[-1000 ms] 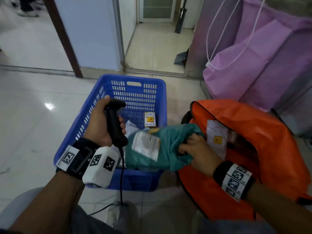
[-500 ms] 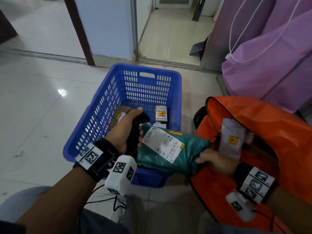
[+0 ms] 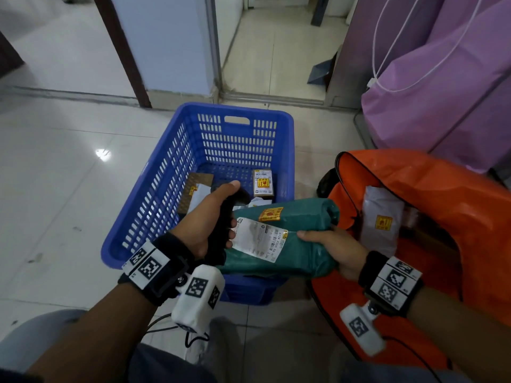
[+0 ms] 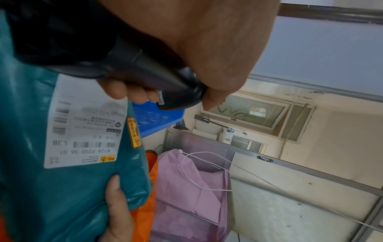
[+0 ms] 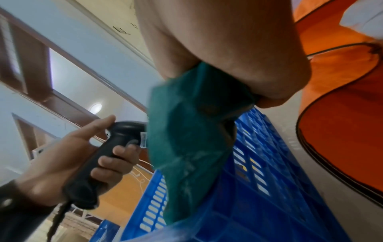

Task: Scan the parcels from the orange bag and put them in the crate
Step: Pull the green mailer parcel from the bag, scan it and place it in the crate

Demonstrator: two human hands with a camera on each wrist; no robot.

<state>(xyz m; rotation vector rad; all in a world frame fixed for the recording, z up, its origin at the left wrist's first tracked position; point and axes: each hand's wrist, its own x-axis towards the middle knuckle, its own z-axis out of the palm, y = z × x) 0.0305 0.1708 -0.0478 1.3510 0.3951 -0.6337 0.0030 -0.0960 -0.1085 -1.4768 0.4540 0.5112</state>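
My right hand (image 3: 329,246) grips a green plastic parcel (image 3: 301,214) by its right end, thumb on top beside its white shipping label (image 3: 258,243). The parcel hangs over the near right corner of the blue crate (image 3: 166,186). My left hand (image 3: 206,219) grips a black handheld scanner (image 3: 221,236), its head close to the label's left edge. In the left wrist view the scanner (image 4: 145,68) sits just above the label (image 4: 82,127). The right wrist view shows the parcel (image 5: 186,139) pinched under my right hand (image 5: 228,49). The orange bag (image 3: 442,205) lies open at right with a white parcel (image 3: 381,219) inside.
Several small parcels lie in the crate, among them a small box (image 3: 262,183) with a yellow sticker. A purple bag (image 3: 448,87) with a white cord stands behind the orange bag. A doorway and blue wall (image 3: 166,42) are beyond the crate. The scanner cable (image 3: 190,338) hangs near my lap.
The green parcel has come out of the orange bag toward me and turned label up. My left hand has brought the scanner down beside the label.
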